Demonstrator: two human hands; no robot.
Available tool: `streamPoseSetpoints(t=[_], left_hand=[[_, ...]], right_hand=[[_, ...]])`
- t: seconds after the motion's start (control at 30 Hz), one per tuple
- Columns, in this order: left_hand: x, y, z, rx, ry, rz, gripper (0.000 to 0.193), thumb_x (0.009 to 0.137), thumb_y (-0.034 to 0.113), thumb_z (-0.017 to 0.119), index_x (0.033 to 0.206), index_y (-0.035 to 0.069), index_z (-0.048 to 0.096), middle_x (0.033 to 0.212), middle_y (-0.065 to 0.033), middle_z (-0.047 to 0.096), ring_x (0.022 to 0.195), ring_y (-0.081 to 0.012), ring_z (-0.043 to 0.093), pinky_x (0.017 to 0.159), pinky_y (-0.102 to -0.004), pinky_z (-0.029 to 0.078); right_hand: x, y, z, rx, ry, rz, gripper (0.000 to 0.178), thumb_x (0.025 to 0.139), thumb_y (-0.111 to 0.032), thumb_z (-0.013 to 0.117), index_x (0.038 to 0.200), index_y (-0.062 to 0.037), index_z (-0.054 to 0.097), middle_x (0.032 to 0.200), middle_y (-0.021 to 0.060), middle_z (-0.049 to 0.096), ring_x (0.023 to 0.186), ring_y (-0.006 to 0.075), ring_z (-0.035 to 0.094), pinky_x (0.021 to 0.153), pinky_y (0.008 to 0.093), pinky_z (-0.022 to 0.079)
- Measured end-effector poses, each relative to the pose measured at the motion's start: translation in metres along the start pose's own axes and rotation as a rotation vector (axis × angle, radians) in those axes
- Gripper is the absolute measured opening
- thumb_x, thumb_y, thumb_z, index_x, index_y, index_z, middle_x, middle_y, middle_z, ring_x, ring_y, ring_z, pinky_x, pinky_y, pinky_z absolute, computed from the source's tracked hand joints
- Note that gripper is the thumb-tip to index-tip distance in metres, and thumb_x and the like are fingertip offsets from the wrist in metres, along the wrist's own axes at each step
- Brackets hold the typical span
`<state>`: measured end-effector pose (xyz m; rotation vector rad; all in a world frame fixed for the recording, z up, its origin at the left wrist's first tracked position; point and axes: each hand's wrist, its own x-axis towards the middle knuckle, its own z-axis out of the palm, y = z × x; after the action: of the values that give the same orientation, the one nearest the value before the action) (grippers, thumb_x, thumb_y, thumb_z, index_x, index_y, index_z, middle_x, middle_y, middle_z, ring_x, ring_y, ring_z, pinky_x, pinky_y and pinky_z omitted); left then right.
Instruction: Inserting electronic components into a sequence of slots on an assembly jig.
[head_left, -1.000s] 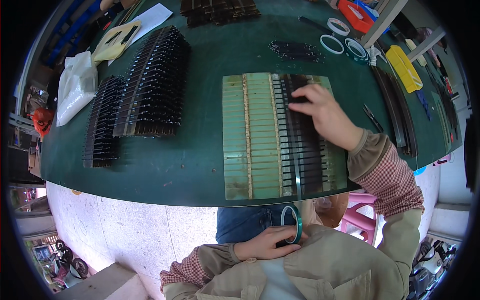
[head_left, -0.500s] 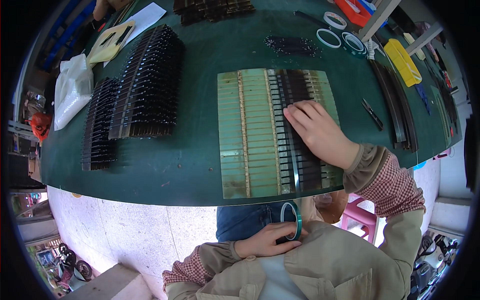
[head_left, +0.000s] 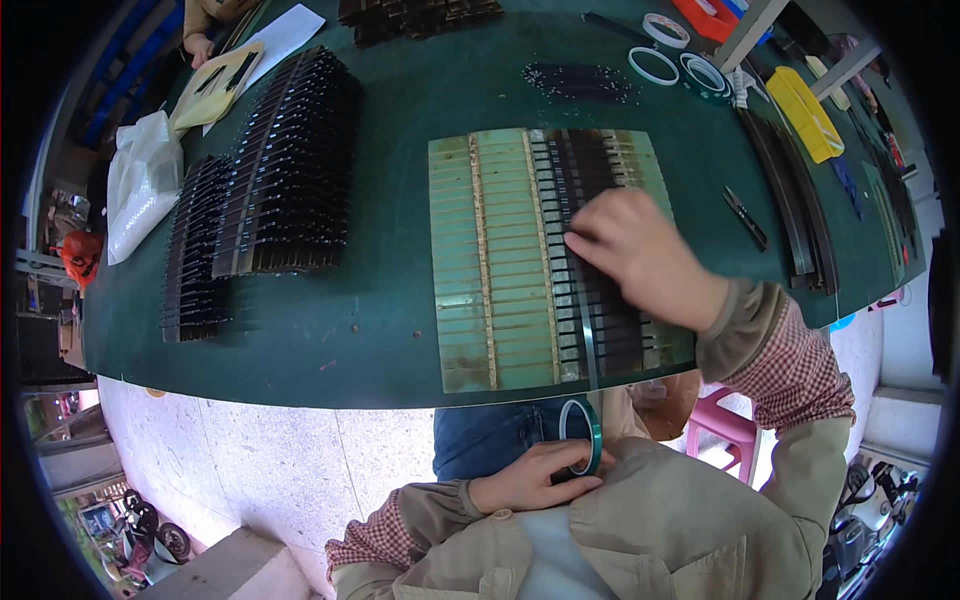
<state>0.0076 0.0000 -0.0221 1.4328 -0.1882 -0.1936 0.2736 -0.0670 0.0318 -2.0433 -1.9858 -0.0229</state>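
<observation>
A pale green slotted board lies near the table's front edge, with dark flat strips set side by side across its right half. Over these strips is my right hand, its fingers curled together and slightly blurred; whatever they pinch is hidden. A narrow length of tape runs from beneath that hand down across the strips and over the table edge. It leads to a green tape roll below the edge, which my left hand grips in front of my body.
Two stacks of dark toothed strips stand at left, beside a white plastic bag. Tweezers, long dark strips, a yellow bin and more tape rolls lie at right. Another person's hand shows at far left.
My right hand's fingers, stretched flat on the strips before, have curled in, and the hand has shifted slightly. My left hand keeps the tape roll. The other person's hand has come into view.
</observation>
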Motion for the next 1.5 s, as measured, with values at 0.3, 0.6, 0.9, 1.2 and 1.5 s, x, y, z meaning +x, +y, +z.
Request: streamPoseSetpoints(t=[0.3, 0.6, 0.9, 1.2, 1.5], left_hand=[[-0.001, 0.000, 0.004, -0.021, 0.008, -0.019, 0.031, 0.090, 0.014, 0.068, 0.118, 0.003, 0.062, 0.101, -0.0112, 0.067, 0.093, -0.0237, 0.066, 0.082, -0.0326, 0.051], [-0.001, 0.001, 0.002, -0.001, 0.022, 0.037, 0.031, 0.089, 0.013, 0.069, 0.117, 0.003, 0.062, 0.100, -0.0115, 0.067, 0.091, -0.0237, 0.066, 0.081, -0.0322, 0.052], [-0.001, 0.003, 0.004, -0.001, 0.025, 0.070, 0.027, 0.090, 0.011, 0.066, 0.115, 0.001, 0.060, 0.097, -0.0109, 0.064, 0.087, -0.0224, 0.064, 0.078, -0.0317, 0.051], [-0.001, 0.002, 0.002, 0.010, 0.024, 0.045, 0.027, 0.091, 0.012, 0.066, 0.115, 0.001, 0.060, 0.096, -0.0114, 0.063, 0.086, -0.0235, 0.063, 0.078, -0.0317, 0.050], [0.000, 0.000, 0.003, 0.015, 0.043, 0.036, 0.027, 0.088, 0.011, 0.069, 0.113, 0.002, 0.063, 0.094, -0.0100, 0.066, 0.086, -0.0227, 0.066, 0.076, -0.0315, 0.051]], right_hand=[[-0.004, 0.000, -0.016, -0.056, 0.005, -0.057, 0.051, 0.069, -0.001, 0.057, 0.119, 0.0032, 0.059, 0.119, 0.0157, 0.054, 0.115, 0.0347, 0.050, 0.101, 0.0426, 0.041], [-0.015, -0.009, -0.015, 0.029, 0.050, -0.002, 0.050, 0.071, -0.003, 0.057, 0.120, 0.0043, 0.059, 0.119, 0.0173, 0.055, 0.114, 0.0345, 0.051, 0.100, 0.0441, 0.041], [-0.025, -0.025, -0.008, -0.021, -0.026, -0.003, 0.054, 0.070, 0.000, 0.059, 0.123, 0.0044, 0.057, 0.119, 0.0182, 0.054, 0.116, 0.0342, 0.051, 0.100, 0.0420, 0.041], [-0.026, -0.016, -0.014, 0.077, 0.151, 0.069, 0.031, 0.071, -0.001, 0.068, 0.102, -0.0033, 0.065, 0.106, 0.0103, 0.057, 0.104, 0.0283, 0.052, 0.088, 0.0385, 0.043], [-0.026, -0.011, -0.010, 0.206, 0.140, 0.171, 0.013, 0.075, -0.004, 0.071, 0.081, -0.0050, 0.059, 0.087, 0.0058, 0.053, 0.090, 0.0257, 0.051, 0.087, 0.0385, 0.040]])
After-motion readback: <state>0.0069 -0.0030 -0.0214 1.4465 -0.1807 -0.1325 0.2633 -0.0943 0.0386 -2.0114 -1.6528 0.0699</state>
